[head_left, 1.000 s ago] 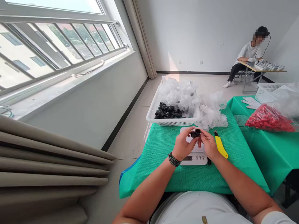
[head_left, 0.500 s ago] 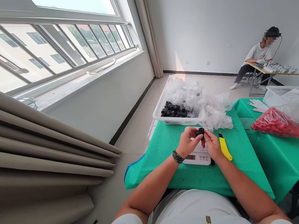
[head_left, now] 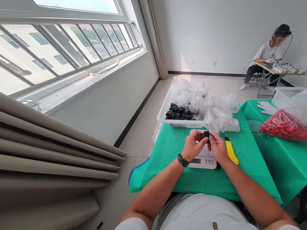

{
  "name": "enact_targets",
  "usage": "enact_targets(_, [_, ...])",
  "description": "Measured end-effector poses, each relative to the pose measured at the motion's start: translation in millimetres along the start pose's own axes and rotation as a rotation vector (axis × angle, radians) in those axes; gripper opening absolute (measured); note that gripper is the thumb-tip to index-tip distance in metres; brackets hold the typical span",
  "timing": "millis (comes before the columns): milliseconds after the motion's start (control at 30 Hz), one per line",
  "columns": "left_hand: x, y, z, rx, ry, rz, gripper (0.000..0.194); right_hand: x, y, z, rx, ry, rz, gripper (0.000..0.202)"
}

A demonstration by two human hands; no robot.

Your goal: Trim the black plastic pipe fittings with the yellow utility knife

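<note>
Between my fingers is a black tee pipe fitting [head_left: 206,134], one round opening facing up. My left hand [head_left: 193,144] grips it from the left, thumb against its front. On the other side, the fingers of my right hand [head_left: 217,145] are closed on the same fitting. Both hands are over a white digital scale [head_left: 202,162], whose display and buttons show below them; most of its plate is hidden. Just right of my right hand lies a utility knife [head_left: 231,151] with a yellow handle.
Beyond my hands, a white basket [head_left: 187,123] holds black fittings [head_left: 178,111] and clear plastic bags [head_left: 189,91]. More bags [head_left: 224,115] lie beside it on the green cloth [head_left: 168,153]. To the right are a bag of red pieces [head_left: 283,124] and white gloves [head_left: 266,107]. A person sits further back.
The view has shifted slightly. Both hands keep their hold on the fitting above the scale, with hardly any visible movement.
</note>
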State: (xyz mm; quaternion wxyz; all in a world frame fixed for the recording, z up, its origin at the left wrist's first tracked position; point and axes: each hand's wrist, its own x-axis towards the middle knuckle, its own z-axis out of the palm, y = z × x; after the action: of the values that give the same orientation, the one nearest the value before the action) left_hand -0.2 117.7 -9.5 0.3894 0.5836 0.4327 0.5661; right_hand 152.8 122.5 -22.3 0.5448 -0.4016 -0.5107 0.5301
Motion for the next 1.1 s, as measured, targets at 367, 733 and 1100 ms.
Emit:
enact_targets(367, [-1,-2,1.3,-0.008,-0.003,0.025,0.052,-4,-2,0,0.006,0.0,-0.006,0.052])
enact_targets(733, [-2,1,0.8,0.025,0.002,0.068,0.047,-6,-10,3,-0.003,0.013,-0.003,0.055])
enact_targets(1100, [-1,-5,-1.0,0.069,0.008,0.058,0.044,-3,-16,4,0.014,0.024,0.032,0.058])
